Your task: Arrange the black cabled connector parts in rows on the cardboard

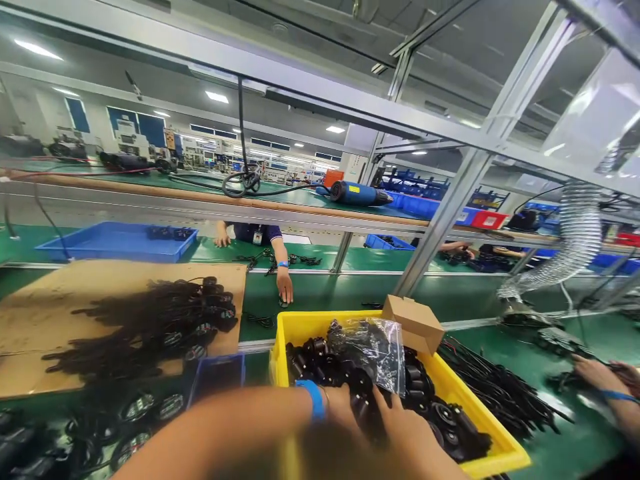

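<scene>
Closest to the camera, a bare forearm with a blue wristband [315, 398] crosses low from the left, and the left hand [350, 410] reaches into the yellow bin [493, 427] at the near edge of the green workbench [320, 290]. Another hand [415, 440], blurred, lies over the black round parts [440, 417] in that bin; it looks like the right one. Its fingers are spread down among the parts, but whether either hand grips anything I cannot tell. A crumpled clear plastic bag [375, 350] lies on the parts, and a small cardboard box [414, 321] sits at the bin's far right corner. Left of the bin, black cables [150, 327] are heaped on a cardboard sheet [45, 313]. Across the bench a co-worker's hand [285, 288] rests on the green surface, and a second co-worker's hand [595, 375] is at the right edge.
</scene>
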`<action>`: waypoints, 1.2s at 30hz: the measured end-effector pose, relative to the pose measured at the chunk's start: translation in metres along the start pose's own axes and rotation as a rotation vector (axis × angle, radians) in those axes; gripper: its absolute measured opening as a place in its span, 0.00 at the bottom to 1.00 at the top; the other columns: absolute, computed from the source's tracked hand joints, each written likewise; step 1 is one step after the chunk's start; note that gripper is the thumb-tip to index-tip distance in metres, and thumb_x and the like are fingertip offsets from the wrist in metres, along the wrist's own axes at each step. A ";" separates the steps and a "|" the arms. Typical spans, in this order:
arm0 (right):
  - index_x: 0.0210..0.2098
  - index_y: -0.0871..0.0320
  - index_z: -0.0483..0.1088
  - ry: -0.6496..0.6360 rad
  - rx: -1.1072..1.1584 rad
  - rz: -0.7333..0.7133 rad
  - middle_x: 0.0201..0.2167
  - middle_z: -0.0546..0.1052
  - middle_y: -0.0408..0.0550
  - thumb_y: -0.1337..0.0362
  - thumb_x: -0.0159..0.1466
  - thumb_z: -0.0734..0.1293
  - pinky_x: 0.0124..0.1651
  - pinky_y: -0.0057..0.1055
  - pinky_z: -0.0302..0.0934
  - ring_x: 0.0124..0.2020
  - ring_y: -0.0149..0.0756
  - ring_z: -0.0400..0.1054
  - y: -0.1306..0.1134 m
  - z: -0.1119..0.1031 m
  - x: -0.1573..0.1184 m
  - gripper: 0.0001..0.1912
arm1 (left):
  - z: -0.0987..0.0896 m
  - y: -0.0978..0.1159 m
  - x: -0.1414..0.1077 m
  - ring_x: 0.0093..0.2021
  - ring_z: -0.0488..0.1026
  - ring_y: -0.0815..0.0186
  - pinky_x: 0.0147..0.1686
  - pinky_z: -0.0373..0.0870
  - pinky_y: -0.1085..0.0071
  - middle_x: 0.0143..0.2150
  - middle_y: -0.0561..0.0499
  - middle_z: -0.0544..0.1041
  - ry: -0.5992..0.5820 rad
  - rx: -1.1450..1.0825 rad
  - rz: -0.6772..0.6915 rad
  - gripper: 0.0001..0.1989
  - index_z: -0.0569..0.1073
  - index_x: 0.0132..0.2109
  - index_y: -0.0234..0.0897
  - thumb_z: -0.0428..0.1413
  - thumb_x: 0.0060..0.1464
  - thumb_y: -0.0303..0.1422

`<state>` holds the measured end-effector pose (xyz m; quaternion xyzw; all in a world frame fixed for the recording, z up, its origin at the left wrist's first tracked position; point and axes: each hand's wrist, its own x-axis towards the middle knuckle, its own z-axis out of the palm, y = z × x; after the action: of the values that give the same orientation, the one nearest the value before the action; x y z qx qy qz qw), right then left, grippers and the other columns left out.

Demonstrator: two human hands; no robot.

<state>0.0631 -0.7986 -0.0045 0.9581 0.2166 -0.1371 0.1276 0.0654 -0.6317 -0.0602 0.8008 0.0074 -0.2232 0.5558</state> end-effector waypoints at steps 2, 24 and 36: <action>0.72 0.71 0.45 0.015 -0.017 0.028 0.62 0.65 0.83 0.57 0.42 0.79 0.54 0.58 0.66 0.51 0.71 0.75 -0.001 0.005 0.002 0.67 | 0.003 0.001 -0.001 0.49 0.81 0.41 0.36 0.83 0.53 0.51 0.40 0.79 0.003 -0.103 -0.042 0.50 0.73 0.52 0.42 0.77 0.12 0.37; 0.70 0.59 0.53 0.078 0.311 0.132 0.59 0.69 0.63 0.76 0.54 0.69 0.56 0.46 0.66 0.54 0.58 0.75 0.011 0.008 -0.008 0.46 | 0.028 0.021 -0.017 0.43 0.81 0.56 0.45 0.80 0.52 0.40 0.49 0.82 -0.318 -0.668 -0.133 0.38 0.76 0.39 0.36 0.77 0.11 0.24; 0.69 0.45 0.49 0.537 0.557 0.059 0.67 0.61 0.51 0.68 0.60 0.60 0.43 0.34 0.69 0.57 0.44 0.73 0.003 0.006 -0.061 0.39 | 0.012 0.067 -0.127 0.57 0.74 0.50 0.64 0.66 0.53 0.51 0.49 0.82 0.084 -0.512 0.317 0.44 0.78 0.53 0.37 0.76 0.20 0.27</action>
<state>0.0098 -0.8260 0.0100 0.9637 0.1689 0.0690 -0.1947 -0.0356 -0.6377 0.0423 0.6343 -0.0387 -0.0912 0.7667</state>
